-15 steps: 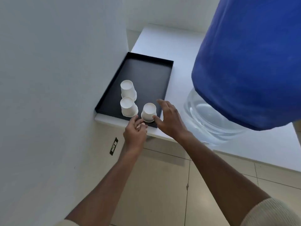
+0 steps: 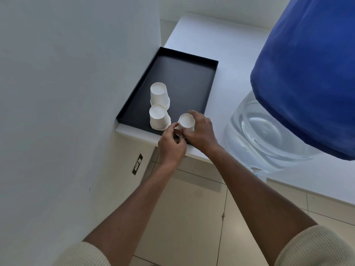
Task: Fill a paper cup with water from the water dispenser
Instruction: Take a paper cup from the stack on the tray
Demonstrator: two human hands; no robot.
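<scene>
Both hands, right (image 2: pixel 199 131) and left (image 2: pixel 172 144), closed around inverted cup (image 2: pixel 186 121), apparently, at black tray (image 2: pixel 184 73) near edge; bare tray beyond, white counter (image 2: pixel 226 89).

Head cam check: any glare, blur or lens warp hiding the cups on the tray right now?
Head view: light soft and even, no glare on the black tray; the three upturned cups are sharp. Wide-angle warp bends the wall and blue-covered bottle. Both hands close round the nearest cup, hiding its lower part.
</scene>
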